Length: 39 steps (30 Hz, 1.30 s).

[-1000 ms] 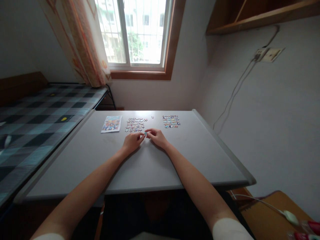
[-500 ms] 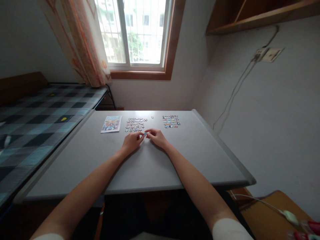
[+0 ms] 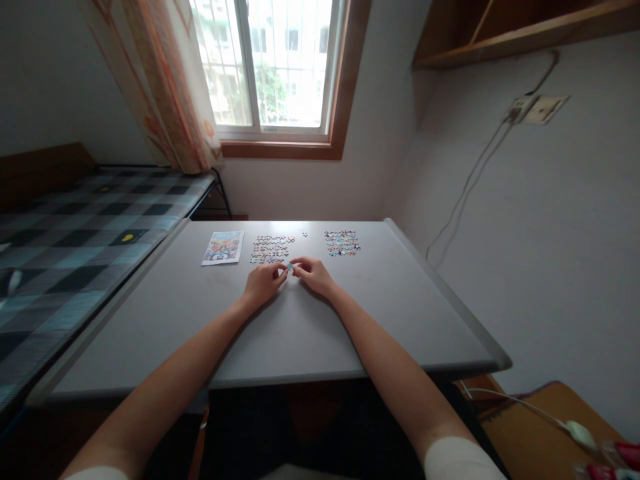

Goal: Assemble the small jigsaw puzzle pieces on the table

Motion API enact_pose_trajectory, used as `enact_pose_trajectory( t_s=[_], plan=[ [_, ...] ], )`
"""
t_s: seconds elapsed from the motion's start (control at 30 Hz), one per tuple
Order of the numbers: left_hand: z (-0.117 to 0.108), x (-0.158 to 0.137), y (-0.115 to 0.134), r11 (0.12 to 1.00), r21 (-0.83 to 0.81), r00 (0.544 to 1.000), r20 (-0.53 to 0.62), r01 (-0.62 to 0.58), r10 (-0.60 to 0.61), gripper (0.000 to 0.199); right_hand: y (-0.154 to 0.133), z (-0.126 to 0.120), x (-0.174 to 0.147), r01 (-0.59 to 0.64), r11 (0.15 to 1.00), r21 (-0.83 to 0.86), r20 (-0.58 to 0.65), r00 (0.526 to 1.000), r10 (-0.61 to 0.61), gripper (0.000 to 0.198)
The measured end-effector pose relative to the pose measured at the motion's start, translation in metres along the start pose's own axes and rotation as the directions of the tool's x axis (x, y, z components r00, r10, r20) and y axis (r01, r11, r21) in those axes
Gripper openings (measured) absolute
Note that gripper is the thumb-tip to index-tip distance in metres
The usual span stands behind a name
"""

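Observation:
My left hand (image 3: 265, 281) and my right hand (image 3: 314, 275) meet over the middle of the table, fingertips pinched on a small light-blue jigsaw puzzle piece (image 3: 290, 267) between them. Just beyond my left hand lie rows of loose puzzle pieces (image 3: 271, 248). Farther right, past my right hand, sits a second block of puzzle pieces (image 3: 343, 243). One single piece (image 3: 305, 234) rests between the two groups. A colourful printed picture sheet (image 3: 223, 248) lies flat at the left of the rows. The finer shape of the held piece is too small to tell.
The grey table (image 3: 400, 320) has a raised rim along its sides. A bed with checked cover (image 3: 100, 220) stands at the left. Ahead are a curtain (image 3: 160, 87) and a window (image 3: 290, 67). On the right wall, cables (image 3: 470, 180) hang from a socket (image 3: 537, 109).
The light-blue puzzle piece has shifted very slightly between my fingertips. Both hands stay almost in the same place, and the pieces on the table have not moved.

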<state>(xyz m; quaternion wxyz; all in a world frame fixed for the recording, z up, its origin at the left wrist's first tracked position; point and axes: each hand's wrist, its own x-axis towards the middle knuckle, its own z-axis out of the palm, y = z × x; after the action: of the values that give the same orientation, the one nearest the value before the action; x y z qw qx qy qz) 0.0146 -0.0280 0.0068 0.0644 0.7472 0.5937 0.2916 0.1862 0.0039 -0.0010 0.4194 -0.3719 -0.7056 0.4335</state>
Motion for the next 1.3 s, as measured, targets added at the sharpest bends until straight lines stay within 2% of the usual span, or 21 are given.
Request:
enact_pose_trajectory(
  t_s=[1.03, 1.23, 1.3],
  plan=[
    [-0.0008, 0.0005, 0.0006, 1.000, 0.006, 1.000, 0.029, -0.001, 0.001, 0.028, -0.0003, -0.0006, -0.0008, -0.006, 0.999, -0.042, 0.028, 1.000, 0.007, 0.026],
    [0.0007, 0.0008, -0.0009, 1.000, -0.014, 0.999, 0.034, -0.008, 0.008, 0.028, -0.0013, -0.0004, -0.0009, 0.004, 1.000, -0.001, 0.008, 1.000, -0.004, 0.039],
    [0.0010, 0.0008, -0.0015, 1.000, -0.016, 0.999, 0.035, -0.012, 0.013, 0.028, -0.0014, -0.0005, -0.0011, 0.003, 1.000, -0.020, 0.021, 1.000, -0.003, 0.033]
  ],
)
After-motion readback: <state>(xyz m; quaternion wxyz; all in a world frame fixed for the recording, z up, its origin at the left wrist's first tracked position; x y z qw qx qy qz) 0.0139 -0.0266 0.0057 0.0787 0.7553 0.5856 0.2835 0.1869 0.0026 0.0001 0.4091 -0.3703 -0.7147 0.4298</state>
